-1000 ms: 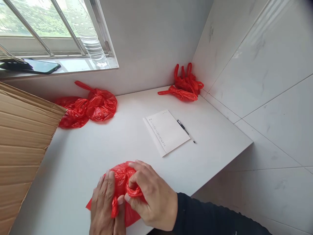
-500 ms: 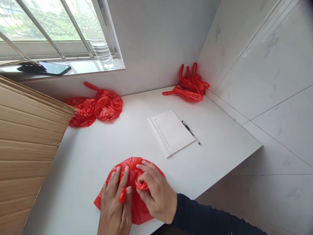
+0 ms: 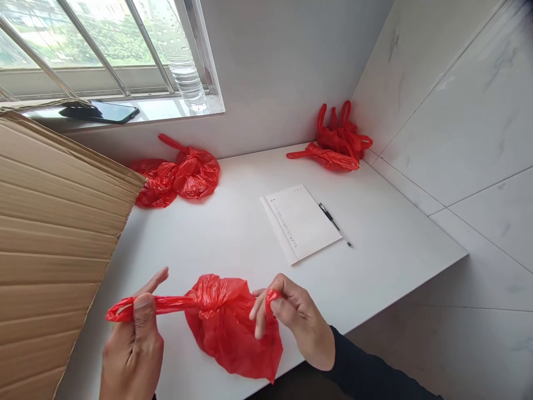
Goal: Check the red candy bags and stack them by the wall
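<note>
A red plastic bag [image 3: 237, 339] lies at the near edge of the white table, its neck bunched in a knot. My left hand [image 3: 135, 339] pinches one twisted handle of it between thumb and fingers, drawn out taut to the left, with a loop end poking past the thumb. At the bag's right side, my right hand [image 3: 291, 314] is closed on a small bunched piece of the same red plastic, thumb against forefinger. Whether that piece is the other handle I cannot tell.
Behind the bag lie a notebook [image 3: 306, 225] and a black pen [image 3: 335, 224]. Knotted red bags [image 3: 197, 172] sit at the back left, more red bags [image 3: 343, 139] in the back right corner. Cardboard [image 3: 54, 233] stands on the left. The sill holds a phone [image 3: 112, 113] and a bottle [image 3: 189, 83].
My hands have moved apart from the top of the bag. The left now grips a handle and has pulled it out to the left; the right has shifted right. The view has turned slightly.
</note>
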Available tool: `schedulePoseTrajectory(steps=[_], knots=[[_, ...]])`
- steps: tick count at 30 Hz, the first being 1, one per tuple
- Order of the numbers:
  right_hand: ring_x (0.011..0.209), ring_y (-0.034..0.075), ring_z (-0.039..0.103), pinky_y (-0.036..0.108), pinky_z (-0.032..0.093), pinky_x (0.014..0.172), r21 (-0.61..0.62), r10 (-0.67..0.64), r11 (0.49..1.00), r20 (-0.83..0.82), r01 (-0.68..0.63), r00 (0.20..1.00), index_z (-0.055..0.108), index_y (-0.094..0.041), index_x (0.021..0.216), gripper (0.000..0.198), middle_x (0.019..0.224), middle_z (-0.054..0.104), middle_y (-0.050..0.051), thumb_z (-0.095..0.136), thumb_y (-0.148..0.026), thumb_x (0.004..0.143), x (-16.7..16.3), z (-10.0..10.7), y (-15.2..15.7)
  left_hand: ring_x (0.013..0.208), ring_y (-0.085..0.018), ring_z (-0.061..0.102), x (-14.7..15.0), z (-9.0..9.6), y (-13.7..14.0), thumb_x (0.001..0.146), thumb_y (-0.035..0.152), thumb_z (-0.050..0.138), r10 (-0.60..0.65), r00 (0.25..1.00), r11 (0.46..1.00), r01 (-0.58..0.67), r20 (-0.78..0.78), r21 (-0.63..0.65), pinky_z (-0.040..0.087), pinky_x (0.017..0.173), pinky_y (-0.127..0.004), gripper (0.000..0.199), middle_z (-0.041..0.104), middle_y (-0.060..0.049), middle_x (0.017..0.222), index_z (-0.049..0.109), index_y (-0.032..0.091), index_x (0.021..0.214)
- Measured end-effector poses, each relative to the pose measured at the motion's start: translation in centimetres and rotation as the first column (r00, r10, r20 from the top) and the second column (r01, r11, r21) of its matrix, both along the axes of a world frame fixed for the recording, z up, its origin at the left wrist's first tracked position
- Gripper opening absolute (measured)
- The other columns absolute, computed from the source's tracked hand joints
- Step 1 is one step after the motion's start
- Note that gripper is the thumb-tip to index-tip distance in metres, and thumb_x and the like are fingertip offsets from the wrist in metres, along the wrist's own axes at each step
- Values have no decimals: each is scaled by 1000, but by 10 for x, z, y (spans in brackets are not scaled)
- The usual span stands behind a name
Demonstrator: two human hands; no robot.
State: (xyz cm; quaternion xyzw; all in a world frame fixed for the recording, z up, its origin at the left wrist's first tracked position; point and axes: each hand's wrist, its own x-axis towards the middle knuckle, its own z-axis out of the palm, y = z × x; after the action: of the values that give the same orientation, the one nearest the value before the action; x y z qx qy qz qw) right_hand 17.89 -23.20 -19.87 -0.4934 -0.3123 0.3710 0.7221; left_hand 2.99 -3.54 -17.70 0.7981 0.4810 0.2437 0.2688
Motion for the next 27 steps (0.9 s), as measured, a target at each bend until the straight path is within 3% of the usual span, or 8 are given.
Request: schedulePoseTrajectory(steps=[4,7,11,13,17,20,22,27], knots=[[127,22,56,39,43,109,-143,-73,984,228,108,971,52,-24,94,6,132,63,6,57,-27,95,-5,-2,-3,151,-37,31,-7,-13,-37,98,62,38,-110,994,991,109,-11,-78,28,121,-64,71,35,-13,162,32,24,158],[144,23,40,40,37,118,-204,-53,970,362,135,931,54,-24,108,14,148,52,6,58,-27,95,-17,-14,0,154,-32,25,-11,-46,-72,102,47,40,-227,973,969,221,-37,-114,34,121,-58,68,21,-7,169,12,33,163],[147,24,37,44,36,121,-216,-36,961,526,175,849,55,-22,117,20,151,49,9,54,-26,98,-34,-32,8,156,-31,16,-7,-88,-87,105,32,34,-337,939,928,344,-73,143,24,124,-61,67,9,-3,172,0,37,162],[146,24,39,44,40,119,-202,-79,952,562,229,824,55,-22,115,17,148,52,10,52,-24,98,-39,-36,10,156,-33,16,-4,-92,-84,104,29,35,-381,919,886,395,-107,241,22,124,-65,69,11,-5,172,0,35,163],[150,24,33,49,39,120,-195,-144,924,617,328,774,45,-21,136,35,155,45,12,46,-23,100,-39,-36,15,156,-31,19,-2,-82,-77,103,29,38,-398,910,896,413,-116,166,25,124,-61,69,17,-5,170,5,34,163],[152,26,28,55,28,125,-236,-21,942,669,240,743,30,-18,155,55,160,39,11,45,-29,103,-34,-37,19,157,-30,15,1,-82,-75,103,25,36,-397,906,871,423,-149,250,17,126,-62,70,17,-5,171,2,33,163],[149,25,35,54,25,126,-250,22,950,656,190,754,33,-17,155,54,156,46,9,44,-31,104,-29,-37,20,157,-31,15,4,-82,-76,103,23,36,-418,894,852,447,-163,270,19,125,-63,70,19,-8,170,1,32,163],[137,17,50,36,41,119,-207,-55,964,464,168,884,53,-27,144,40,143,60,2,43,-27,105,-15,-22,14,134,-33,52,3,-52,-78,99,41,49,-210,974,960,221,-81,170,51,106,-51,46,54,-12,143,51,25,142]])
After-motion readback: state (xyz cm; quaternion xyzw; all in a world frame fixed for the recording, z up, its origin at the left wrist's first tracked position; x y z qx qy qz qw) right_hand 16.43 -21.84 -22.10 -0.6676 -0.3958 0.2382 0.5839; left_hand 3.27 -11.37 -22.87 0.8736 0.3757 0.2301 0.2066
